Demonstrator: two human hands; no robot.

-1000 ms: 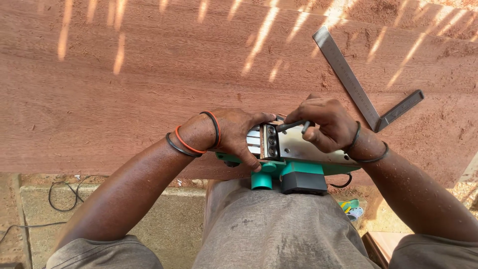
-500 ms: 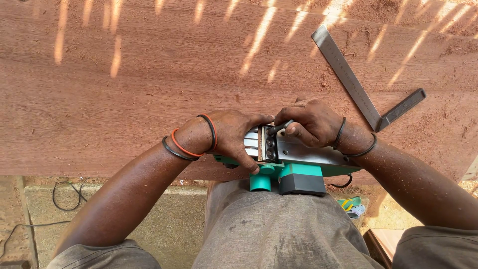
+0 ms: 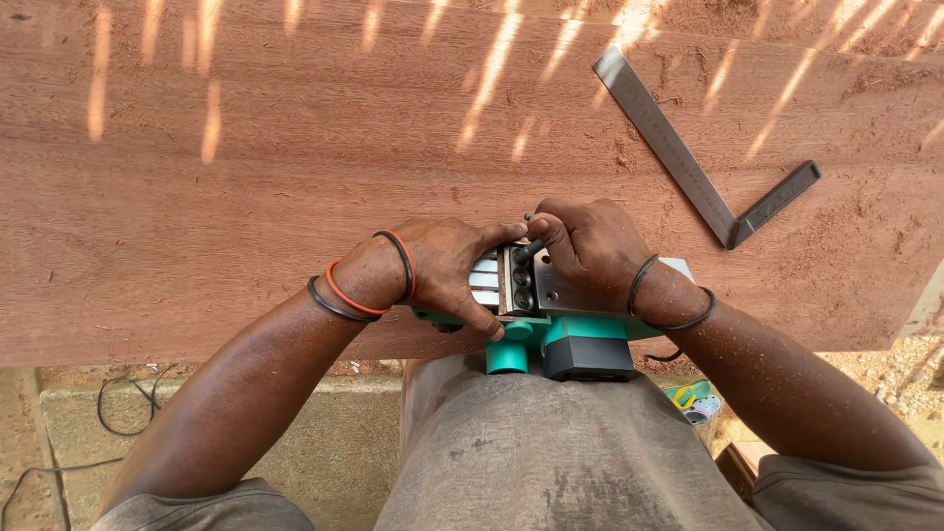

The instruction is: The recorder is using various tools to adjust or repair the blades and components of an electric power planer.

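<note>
The planer (image 3: 551, 320) lies upturned at the board's (image 3: 295, 177) near edge, long axis left-right; left hand (image 3: 442, 270) grips its front; right hand (image 3: 585, 246) fingers pinch a key (image 3: 531, 248) on the drum.

Noted on my bench: wide reddish wood slab (image 3: 295, 167), sawdust on surface, sun streaks across. Metal try square (image 3: 688, 167) lying flat upper rt. Black cable (image 3: 108, 423) on ground lwr left by concrete block (image 3: 197, 413).
</note>
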